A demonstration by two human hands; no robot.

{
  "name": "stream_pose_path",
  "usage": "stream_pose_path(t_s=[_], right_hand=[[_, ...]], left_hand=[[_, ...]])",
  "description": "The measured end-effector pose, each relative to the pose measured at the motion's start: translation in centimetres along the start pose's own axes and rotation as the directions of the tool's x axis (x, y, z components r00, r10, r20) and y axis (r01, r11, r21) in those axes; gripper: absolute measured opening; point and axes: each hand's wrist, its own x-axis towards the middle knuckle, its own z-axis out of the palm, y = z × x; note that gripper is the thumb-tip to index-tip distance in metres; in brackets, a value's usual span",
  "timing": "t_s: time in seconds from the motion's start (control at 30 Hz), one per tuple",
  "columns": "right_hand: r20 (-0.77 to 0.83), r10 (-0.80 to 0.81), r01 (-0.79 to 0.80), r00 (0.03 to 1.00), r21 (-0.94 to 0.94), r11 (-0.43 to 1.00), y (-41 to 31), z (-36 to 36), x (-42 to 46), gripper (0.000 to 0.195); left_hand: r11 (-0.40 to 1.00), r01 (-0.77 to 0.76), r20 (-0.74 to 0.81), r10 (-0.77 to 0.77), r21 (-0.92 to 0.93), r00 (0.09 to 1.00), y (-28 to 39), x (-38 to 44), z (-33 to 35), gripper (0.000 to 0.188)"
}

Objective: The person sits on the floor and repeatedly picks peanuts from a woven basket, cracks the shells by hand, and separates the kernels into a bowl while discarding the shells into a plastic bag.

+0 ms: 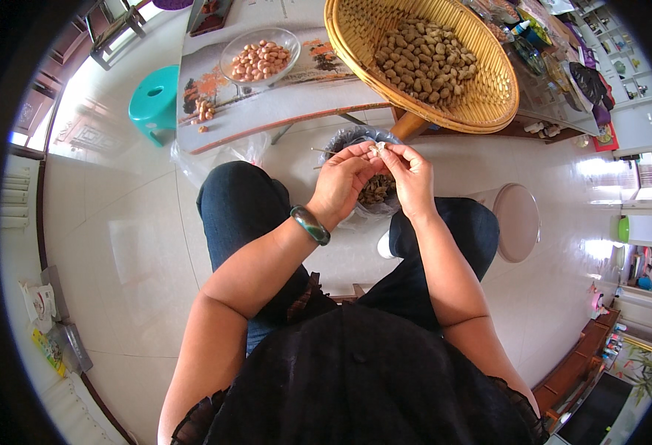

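My left hand (pixel 337 181) and my right hand (pixel 415 178) meet at the fingertips over a bin. Between them they pinch a cracked peanut shell (pixel 380 147), its pale inside showing. Whether a kernel is in it or in my curled left fingers is hidden. Under the hands, the bin's plastic liner (pixel 353 135) surrounds a heap of empty peanut shells (pixel 377 190). A woven bamboo basket (pixel 348 41) of unshelled peanuts (pixel 428 61) stands tilted beyond my right hand. On the table, a clear bowl (pixel 291 44) contains pinkish shelled peanuts (pixel 262 60).
A small pile of peanuts (pixel 204 110) lies near the left end of the low table (pixel 281 119). Beside it stands a teal plastic stool (pixel 150 105). A lidded bucket (pixel 517 222) is by my right knee. Packages and bottles crowd a surface (pixel 554 55) at upper right.
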Motion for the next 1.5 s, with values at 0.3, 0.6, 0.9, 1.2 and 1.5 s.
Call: stream_pose_path(t_s=[0.3,0.6,0.9,1.2,1.5], right_hand=[[0.033,0.047,-0.049,0.998,0.047,0.998,0.3,-0.1,0.1,0.021],[0.062,0.040,-0.043,0.997,0.045,0.998,0.3,0.0,0.0,0.023],[0.047,0.065,-0.069,0.997,0.080,0.994,0.7,-0.3,0.2,0.023],[-0.021,0.019,-0.027,1.000,-0.427,0.904,1.9,-2.0,1.1,0.026],[0.047,-0.069,0.083,0.997,-0.457,0.886,1.9,-2.0,1.0,0.025]], left_hand=[[0.997,0.006,-0.039,-0.003,0.073,0.999,-0.2,0.0,0.1,0.020],[0.994,-0.004,-0.032,0.008,0.110,0.999,-0.6,0.5,-0.7,0.019],[0.998,0.049,-0.045,-0.047,0.040,0.998,-0.3,0.4,-0.6,0.025],[0.981,0.063,-0.149,-0.036,0.185,0.988,1.1,-0.4,-0.9,0.027],[0.809,-0.527,0.111,0.517,0.262,0.849,13.7,-0.8,4.5,0.041]])
